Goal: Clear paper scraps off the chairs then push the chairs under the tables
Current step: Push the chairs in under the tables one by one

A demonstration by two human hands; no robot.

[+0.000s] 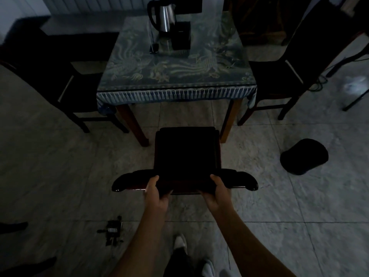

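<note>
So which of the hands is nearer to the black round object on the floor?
Right. The right hand grips the chair's top rail on the side toward the black round object; the left hand grips farther away.

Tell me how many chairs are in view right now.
3. One chair stands at the table's near side, its top rail gripped by the left hand and right hand; one chair on the left; one chair on the right. The far side is dark.

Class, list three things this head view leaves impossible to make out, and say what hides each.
1. Near chair's seat: too dark to tell whether scraps remain.
2. Pale object on the floor, right: blurred, unidentifiable.
3. Fingers of left hand and right hand: hidden by the chair's top rail.
</note>
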